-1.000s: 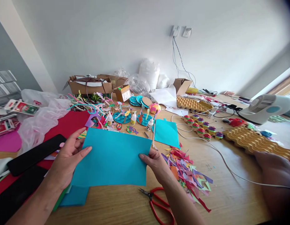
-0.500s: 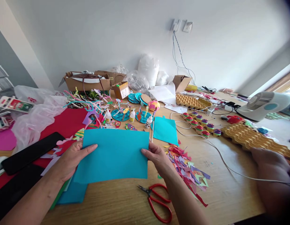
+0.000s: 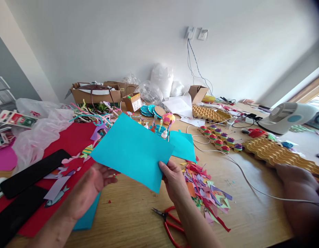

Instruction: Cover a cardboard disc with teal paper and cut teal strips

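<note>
My right hand (image 3: 173,177) pinches the lower right edge of a blue sheet of paper (image 3: 133,148), thumb on top. The sheet hangs tilted above the table. My left hand (image 3: 96,182) is palm up under the sheet's lower left edge, fingers apart and holding nothing; I cannot tell if the fingertips touch it. Below my right hand lie red-handled scissors (image 3: 166,217), partly hidden by my forearm. Another blue sheet (image 3: 183,146) lies flat behind my right hand, and a blue sheet (image 3: 87,217) shows beside my left wrist.
Colourful paper scraps (image 3: 208,193) are piled right of my right hand. Glue bottles, painted egg-carton cups (image 3: 218,139) and egg trays (image 3: 280,151) stand farther back. A white cable (image 3: 242,168) crosses the table. Another person's hand (image 3: 293,175) rests at the right, near a fan (image 3: 288,115).
My left hand has let go of the blue sheet and moved down, its fingers opening. The sheet has swung tilted, its far edge rising, still held by my right hand.
</note>
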`<state>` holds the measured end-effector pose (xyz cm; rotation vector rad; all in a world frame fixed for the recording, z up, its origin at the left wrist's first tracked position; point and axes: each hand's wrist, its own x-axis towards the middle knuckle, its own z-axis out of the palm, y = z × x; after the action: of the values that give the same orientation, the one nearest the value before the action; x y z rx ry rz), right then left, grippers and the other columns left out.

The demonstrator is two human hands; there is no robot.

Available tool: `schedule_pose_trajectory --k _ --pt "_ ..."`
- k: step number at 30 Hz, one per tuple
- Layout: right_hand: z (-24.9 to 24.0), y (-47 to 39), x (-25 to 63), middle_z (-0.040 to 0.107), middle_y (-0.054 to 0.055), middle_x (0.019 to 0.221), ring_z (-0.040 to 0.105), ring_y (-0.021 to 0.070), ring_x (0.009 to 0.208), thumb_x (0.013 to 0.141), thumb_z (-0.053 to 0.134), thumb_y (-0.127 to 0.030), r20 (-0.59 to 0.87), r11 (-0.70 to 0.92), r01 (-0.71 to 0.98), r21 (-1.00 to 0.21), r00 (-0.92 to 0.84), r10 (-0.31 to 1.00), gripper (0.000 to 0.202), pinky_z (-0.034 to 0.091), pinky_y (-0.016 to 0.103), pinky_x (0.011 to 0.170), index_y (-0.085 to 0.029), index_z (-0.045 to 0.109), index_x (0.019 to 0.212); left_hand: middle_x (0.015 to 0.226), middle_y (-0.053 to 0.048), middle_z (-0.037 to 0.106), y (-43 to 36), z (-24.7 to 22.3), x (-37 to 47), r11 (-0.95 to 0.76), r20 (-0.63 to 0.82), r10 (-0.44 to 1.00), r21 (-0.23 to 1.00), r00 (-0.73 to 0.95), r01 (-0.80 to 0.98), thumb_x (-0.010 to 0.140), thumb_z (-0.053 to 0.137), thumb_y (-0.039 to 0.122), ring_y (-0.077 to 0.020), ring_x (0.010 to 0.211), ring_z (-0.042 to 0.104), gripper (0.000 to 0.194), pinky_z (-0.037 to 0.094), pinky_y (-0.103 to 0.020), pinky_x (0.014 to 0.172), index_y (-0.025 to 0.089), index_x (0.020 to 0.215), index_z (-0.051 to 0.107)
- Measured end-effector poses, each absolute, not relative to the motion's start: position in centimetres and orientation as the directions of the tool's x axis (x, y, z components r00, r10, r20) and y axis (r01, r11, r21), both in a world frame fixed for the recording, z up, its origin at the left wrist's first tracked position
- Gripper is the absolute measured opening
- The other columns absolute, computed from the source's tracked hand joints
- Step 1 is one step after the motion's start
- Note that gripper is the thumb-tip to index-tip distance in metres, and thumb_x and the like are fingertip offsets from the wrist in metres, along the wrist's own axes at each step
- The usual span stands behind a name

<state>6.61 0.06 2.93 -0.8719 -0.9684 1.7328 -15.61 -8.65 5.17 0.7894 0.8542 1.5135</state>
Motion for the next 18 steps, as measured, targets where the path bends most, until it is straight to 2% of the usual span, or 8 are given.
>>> schedule_pose_trajectory --k 2,5,7,10,13,18 --pt "2.9 -0.7 5.8 0.063 -0.001 0.07 0.048 0.0099 0.053 0.066 0.07 -0.038 -0.121 -0.24 -0.4 -0.885 -0.301 0.946 0.027 0.041 0.021 0.051 -0.021 0.066 0.087 0.107 -0.004 0.065 -8.8 4.5 -13.7 -0.059 0.012 0.994 0.9 -0.112 -0.432 0.07 0.063 0.047 -0.0244 0.095 0.058 0.043 0.049 -0.033 0.073 0.027 0.108 0.058" --pt "2.6 -2.0 4.7 0.063 0.0 0.073 0.05 0.0111 0.057 0.068 0.067 -0.039 -0.105 -0.237 -0.421 -0.875 -0.313 0.944 0.028 0.043 0.022 0.054 -0.02 0.065 0.089 0.109 -0.003 0.063 -8.6 4.2 -11.2 0.019 -0.092 0.98 0.924 -0.174 -0.382 0.067 0.068 0.042 -0.0286 0.098 0.057 0.049 0.047 -0.037 0.077 0.028 0.112 0.055" --pt "2.5 -2.7 4.2 0.064 0.002 0.078 0.051 0.0125 0.059 0.069 0.067 -0.039 -0.107 -0.26 -0.44 -0.859 -0.342 0.934 0.028 0.044 0.024 0.056 -0.021 0.064 0.09 0.11 -0.002 0.063 -8.3 4.4 -10.1 0.047 -0.152 0.959 0.917 -0.24 -0.395 0.068 0.068 0.036 -0.0298 0.103 0.056 0.048 0.049 -0.037 0.077 0.03 0.114 0.054" --pt "2.3 -3.2 4.1 0.064 0.002 0.081 0.053 0.0138 0.062 0.068 0.067 -0.039 -0.113 -0.298 -0.437 -0.849 -0.399 0.91 0.028 0.044 0.025 0.056 -0.021 0.063 0.09 0.122 0.001 0.057 -8.0 4.7 -9.4 0.042 -0.226 0.914 0.88 -0.338 -0.473 0.071 0.066 0.033 -0.0277 0.112 0.051 0.051 0.051 -0.036 0.078 0.035 0.119 0.048" --pt "2.1 -3.0 4.6 0.062 0.001 0.074 0.051 0.0128 0.06 0.069 0.067 -0.039 -0.102 -0.278 -0.423 -0.862 -0.393 0.914 0.028 0.043 0.023 0.054 -0.021 0.063 0.089 0.131 0.001 0.05 -8.1 4.7 -9.4 0.088 -0.295 0.898 0.847 -0.325 -0.525 0.07 0.067 0.034 -0.0287 0.117 0.047 0.057 0.053 -0.038 0.078 0.035 0.123 0.044" --pt "2.2 -1.9 5.4 0.057 -0.002 0.062 0.046 0.0092 0.052 0.069 0.068 -0.036 -0.095 -0.238 -0.434 -0.869 -0.326 0.941 0.022 0.039 0.021 0.049 -0.019 0.063 0.081 0.13 0.001 0.05 -8.7 4.5 -9.7 0.166 -0.371 0.885 0.817 -0.283 -0.552 0.065 0.07 0.036 -0.0313 0.118 0.044 0.065 0.055 -0.04 0.077 0.035 0.125 0.043"
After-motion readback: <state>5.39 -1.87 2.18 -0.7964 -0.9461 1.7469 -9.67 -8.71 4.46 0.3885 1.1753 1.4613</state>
